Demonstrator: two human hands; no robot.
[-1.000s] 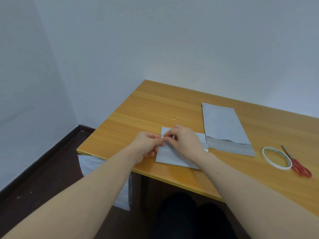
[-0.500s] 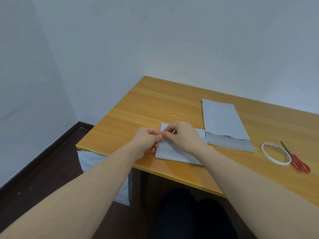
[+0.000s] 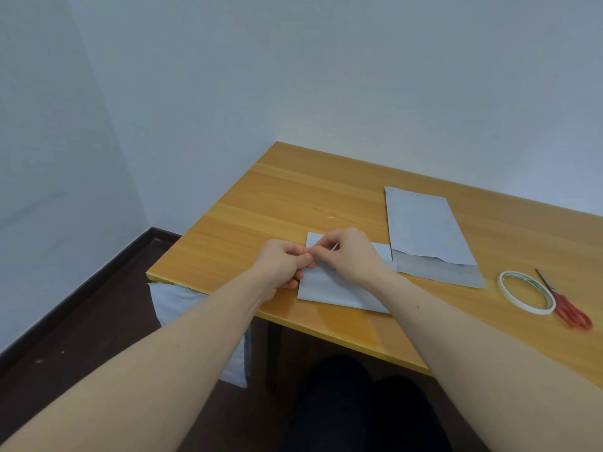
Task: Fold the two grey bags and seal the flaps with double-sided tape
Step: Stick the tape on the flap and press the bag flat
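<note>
Stretching out beneath both forearms, the long orange-brown wooden table (image 3: 293,197) carries everything in play. Beyond and to the right of the right hand lies the larger flat grey paper bag (image 3: 421,223), unfolded, its darker open flap end turned toward the person. Directly under the hands sits the smaller folded grey bag (image 3: 329,285), near the table's front edge, its right end just beside the flat bag. Further right of the right hand, well apart from it, the white ring of double-sided tape (image 3: 526,291) lies flat, with the red-handled scissors (image 3: 567,305) touching its far side. The left hand (image 3: 282,265) and right hand (image 3: 352,256) meet fingertip to fingertip over the folded bag's upper left corner, fingers curled; they appear to pinch a thin pale sliver there, perhaps tape backing, though it is too small to tell.
</note>
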